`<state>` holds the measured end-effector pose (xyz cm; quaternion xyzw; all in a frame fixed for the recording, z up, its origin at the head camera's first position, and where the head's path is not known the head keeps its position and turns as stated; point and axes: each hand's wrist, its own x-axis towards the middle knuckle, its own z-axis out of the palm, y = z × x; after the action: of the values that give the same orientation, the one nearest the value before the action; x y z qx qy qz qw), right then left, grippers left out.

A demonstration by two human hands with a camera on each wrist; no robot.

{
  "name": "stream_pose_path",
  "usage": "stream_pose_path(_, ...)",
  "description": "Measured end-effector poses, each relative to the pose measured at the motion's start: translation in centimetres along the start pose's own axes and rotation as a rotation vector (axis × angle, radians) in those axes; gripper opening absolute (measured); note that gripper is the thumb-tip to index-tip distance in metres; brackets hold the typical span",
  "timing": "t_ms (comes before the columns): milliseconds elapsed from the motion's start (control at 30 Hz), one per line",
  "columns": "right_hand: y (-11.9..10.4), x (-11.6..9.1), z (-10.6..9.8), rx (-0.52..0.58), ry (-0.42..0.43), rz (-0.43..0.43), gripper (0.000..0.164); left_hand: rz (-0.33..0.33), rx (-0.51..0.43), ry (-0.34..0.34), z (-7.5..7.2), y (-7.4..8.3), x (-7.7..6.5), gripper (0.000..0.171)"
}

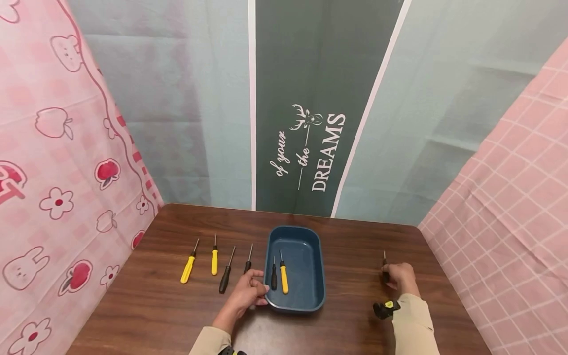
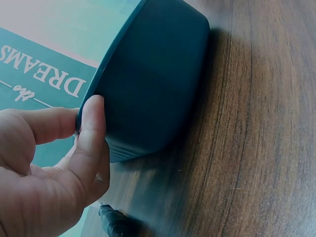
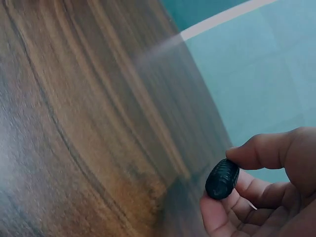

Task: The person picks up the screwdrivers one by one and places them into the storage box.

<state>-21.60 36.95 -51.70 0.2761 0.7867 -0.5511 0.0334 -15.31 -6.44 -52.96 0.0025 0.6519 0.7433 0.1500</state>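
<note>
My left hand (image 1: 249, 291) pinches the near left rim of a dark blue rectangular tray (image 1: 306, 296) between thumb and fingers, seen close in the left wrist view. Inside the tray, a small black screwdriver (image 1: 273, 277) and a yellow-handled screwdriver (image 1: 284, 280) lie side by side along its left part. Over at the right of the table, my right hand (image 1: 401, 276) holds another black-handled screwdriver (image 3: 223, 178); its thumb and fingers grip the ridged handle, and the shaft points away from me in the head view.
Left of the tray lie two yellow-handled screwdrivers (image 1: 188, 268) and two black-handled screwdrivers (image 1: 225, 278), the nearer-to-tray one partly behind my left hand. They rest on a brown wooden table (image 1: 346, 325). Printed curtains (image 1: 213, 123) hang along the back and both sides.
</note>
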Motion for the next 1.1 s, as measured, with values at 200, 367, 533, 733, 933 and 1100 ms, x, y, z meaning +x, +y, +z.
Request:
stream_pose_path(200, -1.0, -1.3, 0.7, -0.077, -0.035, -0.068, 0.029, -0.003, 0.002, 0.002, 0.0, 0.0, 0.0, 0.046)
stream_pose_path(367, -2.0, -2.5, 1.4, -0.146, -0.096, -0.112, 0.033, -0.005, -0.006, 0.003, -0.1, -0.1, 0.1, 0.045)
stream_pose_path(533, -2.8, -3.5, 2.5, -0.198, -0.126, -0.162, 0.032, -0.014, -0.002, 0.004, -0.2, -0.2, 0.1, 0.045)
stream_pose_path(733, -3.4, -4.4, 3.9, -0.224, -0.132, -0.198, 0.024, 0.001, 0.001, -0.010, 0.0, 0.5, -0.1, 0.044)
stream_pose_path(933, -4.1, -5.3, 5.1, -0.232, -0.159, -0.227, 0.023, 0.016, 0.015, -0.010, 0.3, 1.2, -0.4, 0.043)
stream_pose_path(1100, -4.5, -6.0, 6.3, -0.239, -0.192, -0.253, 0.025, 0.009, 0.019, 0.001, 0.2, 0.2, 0.2, 0.045)
